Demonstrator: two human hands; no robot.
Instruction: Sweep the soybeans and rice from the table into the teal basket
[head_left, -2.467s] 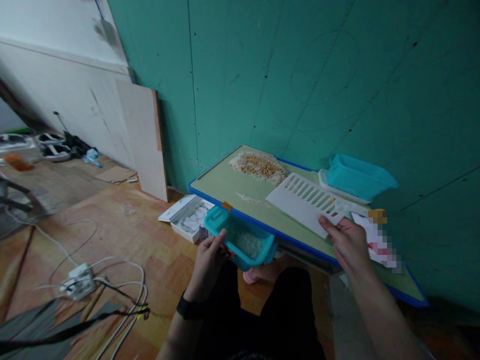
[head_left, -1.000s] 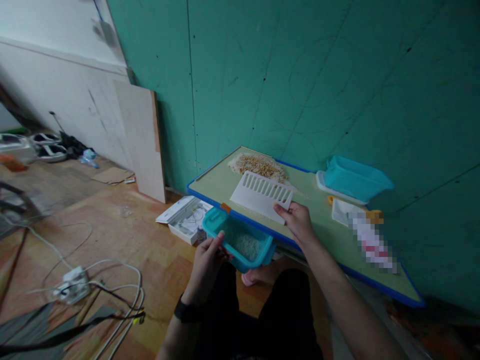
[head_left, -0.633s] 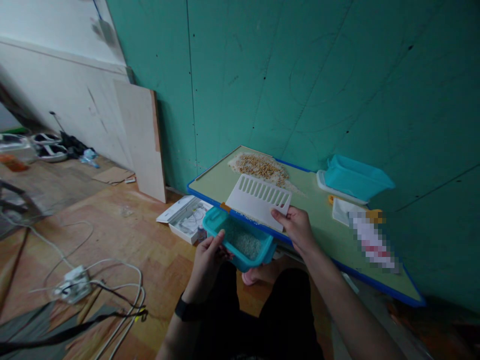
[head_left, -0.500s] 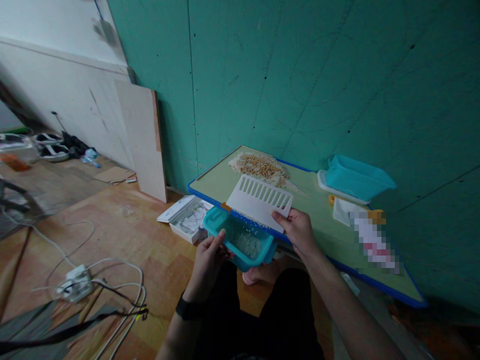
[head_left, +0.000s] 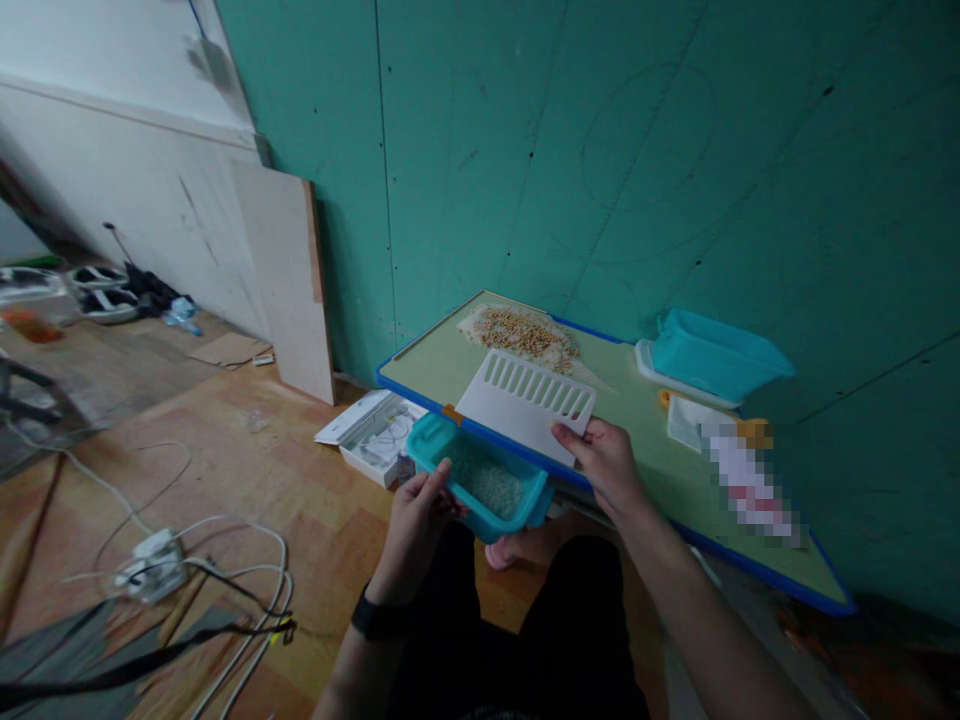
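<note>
My left hand (head_left: 421,505) is closed on the near left rim of a turquoise plastic container (head_left: 517,515), holding it just below the table's front edge. Small pale grains, like rice, cover its bottom. In my right hand (head_left: 600,460) is a flat white slotted plastic scraper (head_left: 517,405), pinched at its right corner with the thumb on top. The scraper lies at the table's front edge, its slots facing the wall. Behind it, a pile of yellowish beans (head_left: 517,330) mixed with pale grains is spread on the table (head_left: 637,420).
A second turquoise container (head_left: 716,355) sits on a white lid (head_left: 686,378) at the back right. Nearby are a white piece with yellow parts (head_left: 684,422) and a blurred-out packet. An open white box (head_left: 367,450), white cables and a power strip (head_left: 154,568) lie on the floor.
My right hand and the scraper have shifted slightly right. Grains that were falling over the table edge into the container no longer show in the air. My left hand stays still.
</note>
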